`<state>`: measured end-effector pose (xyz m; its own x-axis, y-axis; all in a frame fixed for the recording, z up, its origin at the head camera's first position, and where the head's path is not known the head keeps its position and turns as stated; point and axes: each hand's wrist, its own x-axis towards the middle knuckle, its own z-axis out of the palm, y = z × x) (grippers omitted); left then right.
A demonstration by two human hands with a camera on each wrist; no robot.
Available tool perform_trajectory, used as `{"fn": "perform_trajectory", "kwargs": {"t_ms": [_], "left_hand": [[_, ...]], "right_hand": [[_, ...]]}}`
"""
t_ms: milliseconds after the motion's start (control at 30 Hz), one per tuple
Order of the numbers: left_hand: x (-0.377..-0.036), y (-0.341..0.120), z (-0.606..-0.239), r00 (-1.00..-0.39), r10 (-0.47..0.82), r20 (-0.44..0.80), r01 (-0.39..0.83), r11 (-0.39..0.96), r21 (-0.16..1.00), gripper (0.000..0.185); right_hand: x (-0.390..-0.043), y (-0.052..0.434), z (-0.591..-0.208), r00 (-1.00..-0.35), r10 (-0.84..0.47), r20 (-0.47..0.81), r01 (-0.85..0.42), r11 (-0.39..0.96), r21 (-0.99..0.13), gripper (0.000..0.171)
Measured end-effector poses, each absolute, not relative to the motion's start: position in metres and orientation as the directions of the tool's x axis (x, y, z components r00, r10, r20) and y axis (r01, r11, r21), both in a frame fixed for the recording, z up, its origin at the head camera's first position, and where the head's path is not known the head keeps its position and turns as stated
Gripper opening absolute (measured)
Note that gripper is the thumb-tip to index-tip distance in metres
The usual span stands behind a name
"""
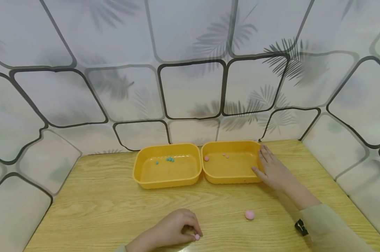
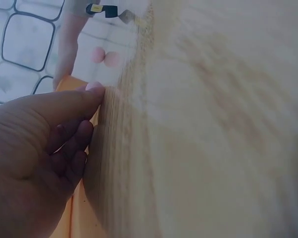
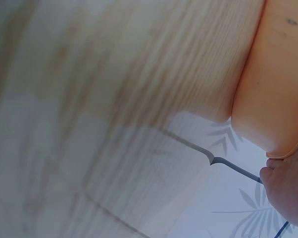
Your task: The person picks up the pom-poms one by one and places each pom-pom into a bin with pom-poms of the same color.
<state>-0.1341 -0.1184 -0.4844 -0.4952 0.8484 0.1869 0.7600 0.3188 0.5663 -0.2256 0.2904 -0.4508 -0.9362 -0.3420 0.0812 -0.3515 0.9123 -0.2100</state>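
Two yellow trays sit side by side. The left hand (image 1: pixel 172 227) pinches a tiny pink bead (image 1: pixel 197 237) against the tabletop (image 1: pixel 98 206); light, hard-looking and apt to roll, it needs fingertip grip. The right hand (image 1: pixel 273 169) rests relaxed on the right tray (image 1: pixel 231 178).

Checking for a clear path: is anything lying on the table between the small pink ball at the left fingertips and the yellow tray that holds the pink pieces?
Nothing visible blocks it. The left hand pinches the small pink ball near the table's front edge; bare wood runs up to the right tray. The larger pink ball lies off to the right, and the right hand rests on that tray's right rim.
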Motion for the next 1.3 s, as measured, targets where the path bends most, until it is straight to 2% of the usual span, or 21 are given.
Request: {"fn": "perform_trajectory", "kwargs": {"t_ms": [133, 500, 733, 900, 1067, 1300], "left_hand": [[-0.134, -0.118, -0.485, -0.498, 0.845, 0.197, 0.759, 0.315, 0.570, 0.004], [-0.132, -0.117, -0.481, -0.575, 0.804, 0.150, 0.687, 0.376, 0.622, 0.005], [-0.138, -0.112, -0.483, -0.610, 0.771, 0.184, 0.677, 0.386, 0.627, 0.004], [-0.143, -0.106, -0.481, -0.676, 0.707, 0.209, 0.644, 0.429, 0.633, 0.005], [-0.147, -0.099, -0.479, -0.736, 0.641, 0.218, 0.582, 0.434, 0.688, 0.007], [-0.150, -0.089, -0.478, -0.767, 0.586, 0.262, 0.558, 0.408, 0.723, 0.007]], "right_hand": [[-0.225, 0.290, -0.450, -0.935, -0.343, 0.084, -0.354, 0.912, -0.207, 0.088], [-0.225, 0.291, -0.450, -0.937, -0.342, 0.076, -0.350, 0.912, -0.212, 0.088], [-0.225, 0.291, -0.450, -0.937, -0.339, 0.080, -0.348, 0.911, -0.219, 0.088], [-0.225, 0.292, -0.449, -0.937, -0.338, 0.084, -0.348, 0.911, -0.220, 0.088], [-0.226, 0.293, -0.450, -0.937, -0.339, 0.086, -0.350, 0.911, -0.217, 0.089], [-0.227, 0.292, -0.451, -0.934, -0.347, 0.080, -0.356, 0.910, -0.211, 0.089]]}}
